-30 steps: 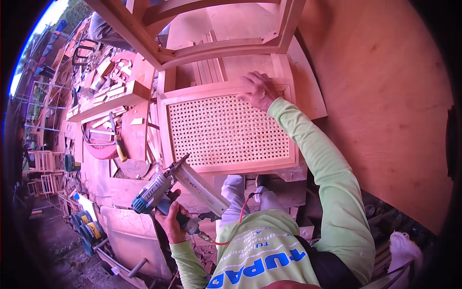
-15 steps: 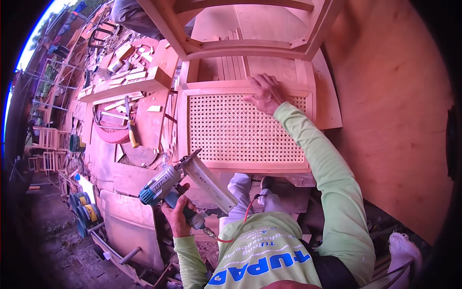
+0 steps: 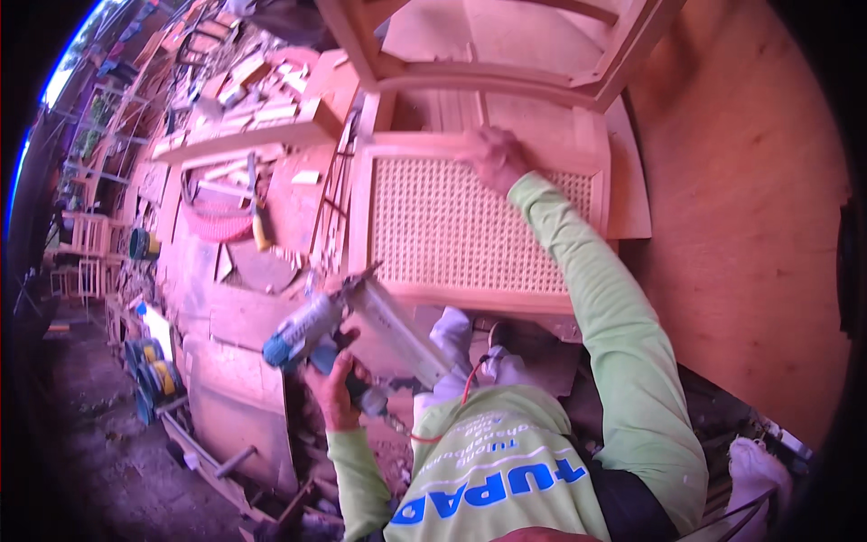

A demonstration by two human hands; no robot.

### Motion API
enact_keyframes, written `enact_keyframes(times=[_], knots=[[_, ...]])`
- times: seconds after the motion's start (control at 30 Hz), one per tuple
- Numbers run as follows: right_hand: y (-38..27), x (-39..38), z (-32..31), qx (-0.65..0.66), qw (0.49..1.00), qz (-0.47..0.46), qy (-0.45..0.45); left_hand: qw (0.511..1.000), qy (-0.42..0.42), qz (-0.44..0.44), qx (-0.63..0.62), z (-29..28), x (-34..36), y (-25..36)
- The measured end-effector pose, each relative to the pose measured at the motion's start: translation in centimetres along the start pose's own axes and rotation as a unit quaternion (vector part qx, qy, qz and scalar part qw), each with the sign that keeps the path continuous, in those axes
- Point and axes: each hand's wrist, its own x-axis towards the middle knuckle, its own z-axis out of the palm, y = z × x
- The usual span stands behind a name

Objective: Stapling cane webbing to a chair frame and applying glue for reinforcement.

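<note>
My left hand [image 3: 336, 388] is closed round the grip of a grey-and-teal pneumatic nail gun [image 3: 307, 334] with a long magazine and red hose; its nose is beside the lower-left corner of a wood-framed cane panel [image 3: 470, 235]. My right hand [image 3: 495, 161] lies on the panel's upper edge right of centre, fingers apart and somewhat blurred. The panel lies on wooden pieces just below an upright wooden chair-like frame [image 3: 506, 77].
To the left are scrap offcuts [image 3: 262, 108], a yellow-handled saw [image 3: 262, 226], blue reels [image 3: 144, 370] and stacked frames [image 3: 86, 235]. A large plywood sheet [image 3: 741, 199] fills the right side. A person's trousered leg [image 3: 271, 14] shows at the top.
The view has shifted, so panel and surroundings sit farther right and higher. Relative to the panel, my right hand is slightly farther left. The nail gun stays in my left hand.
</note>
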Motion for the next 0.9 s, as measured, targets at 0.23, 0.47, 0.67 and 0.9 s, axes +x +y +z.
enact_keyframes(times=[0.23, 0.47, 0.67, 0.9], knots=[[-5.4, -7.7, -9.9, 0.072, 0.967, 0.036, 0.242, 0.997, -0.072, 0.008, -0.038, 0.5, 1.1, -1.1], [-6.4, -26.5, -14.2, 0.204, 0.911, 0.236, 0.268, 0.982, -0.186, -0.019, -0.031, 4.9, 1.9, -1.1], [-7.3, -38.4, -14.2, 0.292, 0.840, 0.395, 0.231, 0.951, -0.304, -0.055, 0.018, 13.3, 6.6, -2.8], [-9.3, -45.5, -12.6, 0.310, 0.784, 0.491, 0.220, 0.933, -0.345, -0.090, 0.044, 20.1, 9.9, -6.5]])
